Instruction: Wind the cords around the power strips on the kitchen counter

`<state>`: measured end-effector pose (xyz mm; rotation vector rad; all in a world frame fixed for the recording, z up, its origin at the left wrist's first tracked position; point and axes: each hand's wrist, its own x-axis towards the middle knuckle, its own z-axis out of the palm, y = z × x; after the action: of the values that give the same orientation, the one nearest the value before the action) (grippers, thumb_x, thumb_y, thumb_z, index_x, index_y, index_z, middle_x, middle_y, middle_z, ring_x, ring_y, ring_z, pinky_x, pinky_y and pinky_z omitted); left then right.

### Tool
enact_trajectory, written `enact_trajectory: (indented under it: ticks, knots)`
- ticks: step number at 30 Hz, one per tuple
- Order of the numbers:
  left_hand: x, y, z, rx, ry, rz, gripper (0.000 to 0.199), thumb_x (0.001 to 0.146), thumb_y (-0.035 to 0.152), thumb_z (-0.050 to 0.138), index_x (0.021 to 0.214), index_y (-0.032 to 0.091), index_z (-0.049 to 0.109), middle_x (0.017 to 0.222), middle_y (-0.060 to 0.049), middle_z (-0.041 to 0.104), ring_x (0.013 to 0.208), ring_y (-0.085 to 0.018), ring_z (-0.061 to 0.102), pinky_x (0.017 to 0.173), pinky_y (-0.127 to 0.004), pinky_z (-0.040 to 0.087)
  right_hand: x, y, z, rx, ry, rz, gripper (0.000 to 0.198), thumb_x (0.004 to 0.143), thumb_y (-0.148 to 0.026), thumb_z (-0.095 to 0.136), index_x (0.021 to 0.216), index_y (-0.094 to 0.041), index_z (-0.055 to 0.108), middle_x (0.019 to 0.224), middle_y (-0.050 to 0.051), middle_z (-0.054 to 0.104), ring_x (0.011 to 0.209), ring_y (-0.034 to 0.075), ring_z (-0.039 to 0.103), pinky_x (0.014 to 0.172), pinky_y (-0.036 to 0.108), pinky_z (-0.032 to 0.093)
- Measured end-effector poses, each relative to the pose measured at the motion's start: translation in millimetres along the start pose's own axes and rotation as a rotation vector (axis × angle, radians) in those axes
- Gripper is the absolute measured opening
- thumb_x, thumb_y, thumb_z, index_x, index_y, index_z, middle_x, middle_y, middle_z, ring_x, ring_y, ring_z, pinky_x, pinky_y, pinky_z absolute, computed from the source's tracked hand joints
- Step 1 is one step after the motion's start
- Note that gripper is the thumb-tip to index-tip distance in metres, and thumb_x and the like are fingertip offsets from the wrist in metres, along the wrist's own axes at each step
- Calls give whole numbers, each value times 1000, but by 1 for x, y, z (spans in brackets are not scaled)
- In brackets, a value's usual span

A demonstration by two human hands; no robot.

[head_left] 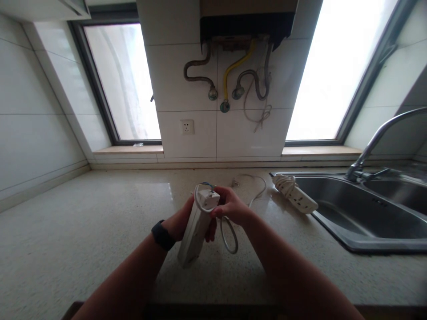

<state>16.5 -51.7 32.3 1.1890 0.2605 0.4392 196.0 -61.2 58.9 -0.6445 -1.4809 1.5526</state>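
A long white power strip [193, 238] is held tilted above the counter, its far end raised. My left hand [182, 220] wraps round its body from the left, with fingertips showing past the right side. At the raised end, my right hand [231, 206] is closed, thumb and fingers pinching the white power cord [196, 202] against the strip. Thin blue wires [209, 184] stick up from that end. From there the cord loops below my right hand and runs back over the counter to a plug [235, 182].
Another white power strip [295, 195], its cord wound round one end, leans on the rim of the steel sink [333, 231]. A faucet [376, 138] rises behind. The speckled counter [100, 240] meets a tiled wall with a socket [187, 127], and pipes [196, 79] hang above.
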Motion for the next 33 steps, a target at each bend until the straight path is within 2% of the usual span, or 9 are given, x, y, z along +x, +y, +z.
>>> enact_trajectory:
  ticks: [3,8,11,15,19,23,26,30,33]
  knots:
    - [1,4,1,13,166,22,80,87,81,30,92,9,64,75,-13,66,62,-20,66,58,-29,53,1,-2,-4,-22,64,-16,65,38,-32,96,84,-8,58,71,-3,63,60,2,60,54,8,48]
    - [-2,10,8,57,359,124,85,82,85,39,119,12,60,89,-14,69,68,-21,67,67,-33,53,3,2,-5,-68,124,-31,59,50,-40,91,82,-13,49,68,-5,61,53,6,61,48,14,50]
    - [-6,12,9,174,397,165,91,77,89,41,122,12,59,90,-13,69,71,-21,66,67,-31,51,5,4,-4,-110,149,-31,59,52,-41,90,84,-15,48,70,-6,60,53,6,60,47,14,48]
    - [-9,11,8,212,472,80,95,73,92,40,116,10,63,84,-13,69,69,-22,65,63,-31,49,5,4,-4,-209,180,-39,59,52,-40,91,86,-15,50,74,-6,59,61,0,57,54,9,44]
    - [-7,9,8,175,539,106,86,77,82,41,115,8,65,81,-13,69,67,-21,63,60,-30,46,3,3,-6,-382,177,-50,61,56,-45,88,98,-16,55,66,-8,50,57,-4,42,52,6,32]
    - [-1,9,9,139,585,291,72,78,62,49,128,10,57,96,-12,70,79,-23,63,62,-29,46,1,2,-4,-538,204,-44,78,57,-51,87,120,-20,54,59,-12,37,51,-4,26,46,9,17]
    - [1,13,11,82,639,486,71,77,44,55,143,20,42,114,-6,67,91,-20,64,74,-28,49,0,0,-3,-566,192,-45,86,57,-51,87,130,-22,50,56,-13,32,50,-4,25,45,10,16]
    - [-1,17,16,43,606,498,66,83,42,56,144,28,32,114,-4,66,75,-18,65,64,-31,52,-4,-9,-7,-548,131,-28,82,58,-46,87,129,-20,54,54,-13,35,49,-4,27,46,10,18]
    - [-4,19,18,63,559,464,52,88,47,56,131,30,34,103,-3,67,62,-18,64,56,-33,53,-7,-18,-17,-550,131,-25,70,58,-46,87,118,-18,64,65,-9,51,50,-5,32,46,9,23]
